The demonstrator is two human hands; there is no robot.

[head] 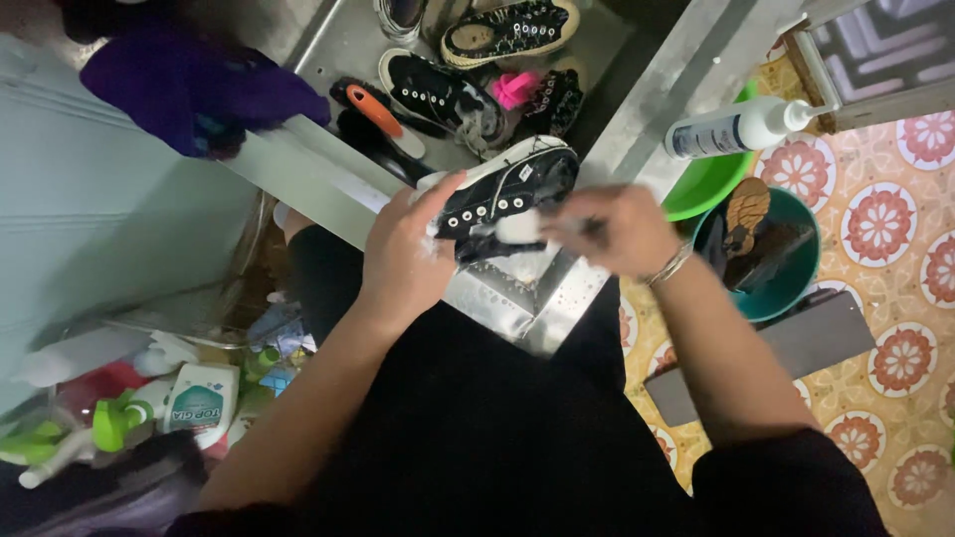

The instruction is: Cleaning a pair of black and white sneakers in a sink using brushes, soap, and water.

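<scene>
Patterned floor tiles (900, 234) in orange and white lie to the right, and a stainless steel sink basin (348, 45) stretches away ahead.

Nearest, both bare forearms reach forward over a dark lap. The left hand (403, 254) holds a black canvas sneaker with white eyelets and a white rubber sole (512, 184) over the sink's metal edge, its fingers (443, 194) curled around the heel end and clamping it. The shoe's long axis runs from lower left to upper right, toe pointing away from the left hand. The right hand (617, 229), with a thin bracelet at the wrist, sits just right of the shoe, its fingers pressed together on something small and white with foam at the shoe's side; motion blur hides exactly what they pinch. The right hand is the nearer one to the lace area.

Right of it, a teal round plastic basin (796, 283) holds a brown brush-like object, and a green basin (711, 179) sits behind it beside a white spray bottle (741, 127).

Farther in, the sink contains more black sneakers (448, 94), an orange-handled brush (378, 109) and a pink item (515, 88).
</scene>
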